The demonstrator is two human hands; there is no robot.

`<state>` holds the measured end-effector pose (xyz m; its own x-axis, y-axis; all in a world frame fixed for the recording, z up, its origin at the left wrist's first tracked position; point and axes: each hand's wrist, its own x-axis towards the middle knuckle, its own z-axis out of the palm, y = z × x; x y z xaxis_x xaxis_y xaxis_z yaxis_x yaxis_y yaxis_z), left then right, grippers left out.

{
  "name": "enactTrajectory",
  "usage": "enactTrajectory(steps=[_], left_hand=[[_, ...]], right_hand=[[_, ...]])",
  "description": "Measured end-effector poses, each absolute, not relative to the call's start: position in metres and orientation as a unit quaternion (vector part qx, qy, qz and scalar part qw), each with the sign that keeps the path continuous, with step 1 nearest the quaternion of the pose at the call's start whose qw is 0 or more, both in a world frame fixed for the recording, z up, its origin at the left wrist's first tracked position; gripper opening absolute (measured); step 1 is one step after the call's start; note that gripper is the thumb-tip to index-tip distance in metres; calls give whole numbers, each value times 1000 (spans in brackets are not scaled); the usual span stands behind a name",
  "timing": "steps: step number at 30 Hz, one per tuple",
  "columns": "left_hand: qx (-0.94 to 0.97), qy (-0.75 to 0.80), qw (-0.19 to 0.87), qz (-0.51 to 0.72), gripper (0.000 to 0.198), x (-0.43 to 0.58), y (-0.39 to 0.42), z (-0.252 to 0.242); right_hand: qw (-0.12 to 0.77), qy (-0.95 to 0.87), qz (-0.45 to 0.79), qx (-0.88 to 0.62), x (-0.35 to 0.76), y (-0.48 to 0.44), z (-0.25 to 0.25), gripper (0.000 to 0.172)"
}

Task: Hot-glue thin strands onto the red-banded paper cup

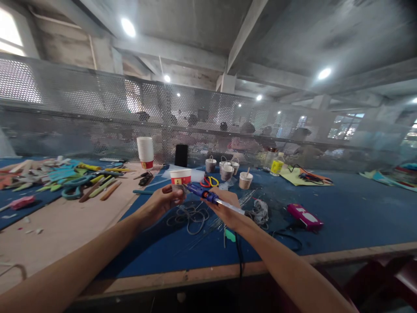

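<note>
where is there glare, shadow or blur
Head view: the ceiling lamps glare and the upper-left window is washed out; head view: shadow darkens the blue mat beside the left forearm; head view: people behind the perforated screen look hazy, the hot glue gun clearer

Paper cup [181,178] and blue glue gun [202,192], nose to side.
The cup, white at the rim with a red band and a yellow patch below, sits upright, gripped low by the left hand [167,199]; from the gun it lies at ten o'clock. The gun, in the right hand [225,203], aims its nozzle at ten o'clock, close to the red band, its translucent glue stick jutting toward four; contact is unclear.
</note>
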<state>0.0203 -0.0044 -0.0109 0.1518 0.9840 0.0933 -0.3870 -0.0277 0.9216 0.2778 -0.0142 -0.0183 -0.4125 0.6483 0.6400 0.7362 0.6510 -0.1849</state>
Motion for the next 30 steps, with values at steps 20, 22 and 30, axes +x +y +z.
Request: enactTrajectory(steps=[20, 22, 30], left_hand=[[436, 325, 625, 560, 28, 19, -5, -10], [436, 325, 626, 559, 28, 19, -6, -9], [440, 311, 638, 550, 29, 16, -3, -14]], right_hand=[[364, -830, -85, -414, 281, -12, -19, 18], [364, -828, -86, -417, 281, -12, -19, 18], [365, -824, -88, -425, 282, -13, -17, 18]])
